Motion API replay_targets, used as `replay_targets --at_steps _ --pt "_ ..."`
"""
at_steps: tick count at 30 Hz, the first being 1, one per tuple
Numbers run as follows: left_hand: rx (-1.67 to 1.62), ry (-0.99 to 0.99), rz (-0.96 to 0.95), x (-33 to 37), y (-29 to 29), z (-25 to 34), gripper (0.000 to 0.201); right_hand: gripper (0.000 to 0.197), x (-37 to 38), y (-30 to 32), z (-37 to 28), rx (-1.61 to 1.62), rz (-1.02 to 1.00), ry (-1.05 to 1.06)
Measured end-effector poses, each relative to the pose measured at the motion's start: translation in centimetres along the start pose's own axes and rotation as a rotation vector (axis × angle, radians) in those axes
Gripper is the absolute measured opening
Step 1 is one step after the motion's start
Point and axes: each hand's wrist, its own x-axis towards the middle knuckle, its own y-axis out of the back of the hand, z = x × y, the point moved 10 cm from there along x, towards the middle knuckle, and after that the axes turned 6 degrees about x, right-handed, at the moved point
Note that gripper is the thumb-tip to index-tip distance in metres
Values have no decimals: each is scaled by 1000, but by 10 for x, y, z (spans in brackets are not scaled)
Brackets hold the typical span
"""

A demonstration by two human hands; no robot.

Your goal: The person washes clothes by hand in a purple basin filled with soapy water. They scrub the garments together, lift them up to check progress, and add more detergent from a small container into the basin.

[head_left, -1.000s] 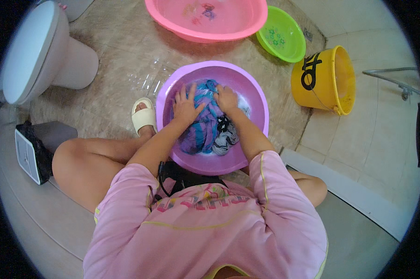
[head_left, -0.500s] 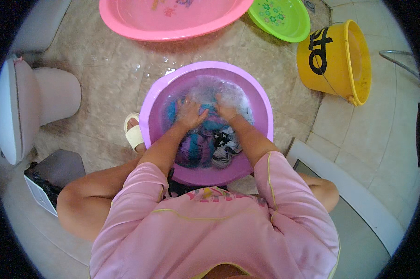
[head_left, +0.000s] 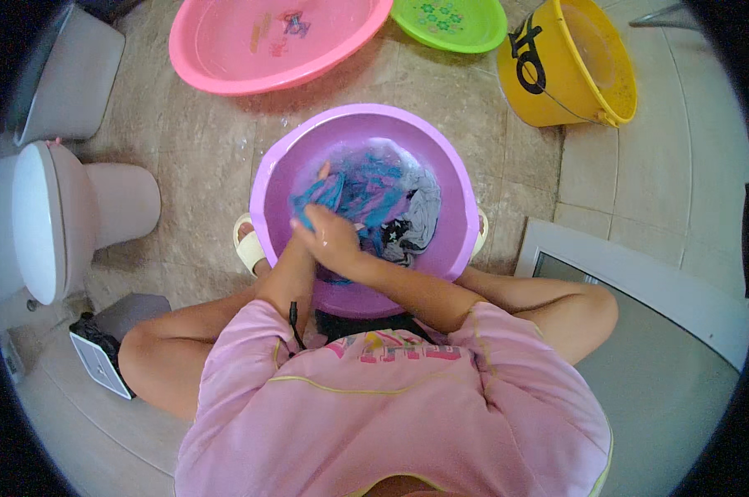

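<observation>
In the middle of the frame, a round purple plastic basin (head_left: 350, 124) is holding a wet blue-and-purple patterned cloth (head_left: 370, 190) and a bunched grey-and-black garment (head_left: 424, 214). The right hand (head_left: 333, 240) is crossing over the left hand (head_left: 324, 171), its fingers bending against the cloth — whether they are clamping it, one cannot tell. Cloth is mostly covering the left fingers — their grip is staying unclear.
</observation>
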Motion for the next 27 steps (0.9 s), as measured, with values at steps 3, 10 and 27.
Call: replay_targets --at_steps 3,10,27 --pt "-74 45 -129 -18 -38 -6 47 26 17 1 26 -291 30 293" --pt "439 -3 200 -51 6 30 57 32 102 74 155 -587 25 -69" --pt "2067 -304 292 10 4 -12 44 26 57 -15 234 -480 -315 -177"
